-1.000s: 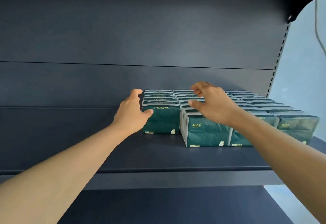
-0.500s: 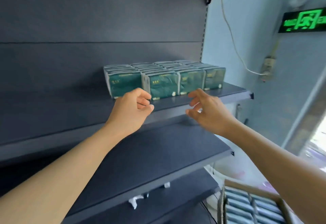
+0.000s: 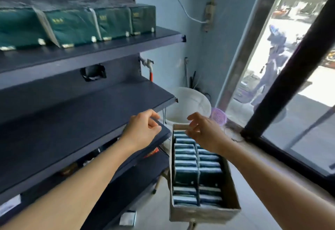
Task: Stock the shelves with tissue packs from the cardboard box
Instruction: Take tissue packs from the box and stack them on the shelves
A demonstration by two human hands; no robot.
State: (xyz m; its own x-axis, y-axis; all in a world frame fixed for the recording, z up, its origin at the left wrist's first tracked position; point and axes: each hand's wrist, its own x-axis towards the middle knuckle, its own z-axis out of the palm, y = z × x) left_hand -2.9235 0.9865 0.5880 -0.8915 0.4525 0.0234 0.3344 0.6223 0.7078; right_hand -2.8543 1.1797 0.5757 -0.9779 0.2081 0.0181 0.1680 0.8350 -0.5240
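from the head view, both hands hang empty over the middle of the frame: the left hand (image 3: 143, 130) loosely curled by a shelf edge, the right hand (image 3: 201, 130) with relaxed fingers above the cardboard box (image 3: 204, 211), likely reaching for more. the box, lower centre, holds rows of tissue packs (image 3: 185, 157). stocked packs (image 3: 72, 25) line the top shelf (image 3: 108, 48), upper left, faces outward for display.

Both hands are out in front and hold nothing. The left hand (image 3: 143, 130) is over the edge of a shelf (image 3: 90, 114). The right hand (image 3: 203, 130) is just right of it, over the far end of the box (image 3: 204, 211). Packs (image 3: 184, 157) sit in rows inside the box, below the right hand. More packs (image 3: 72, 25) stand on the top shelf (image 3: 108, 48), up and left of both hands. A bucket (image 3: 190, 106) is behind the hands.
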